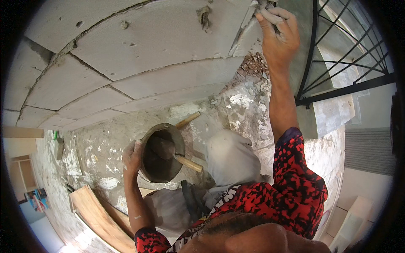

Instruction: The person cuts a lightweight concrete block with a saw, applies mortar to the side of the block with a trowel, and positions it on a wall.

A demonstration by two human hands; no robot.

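Bucket (180, 143) in my left hand (133, 156), trowel (188, 163) in its mouth, my right hand (282, 33) narrow at the block wall's (147, 38) edge.

Left grip (133, 156) on bucket (180, 141), right grip (280, 35) at block wall (156, 42)

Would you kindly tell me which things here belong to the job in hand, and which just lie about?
Likely job: bucket, left hand on it; trowel inside; block wall, right hand at its edge.
Apparently lying about: wooden board; blue-and-red object.
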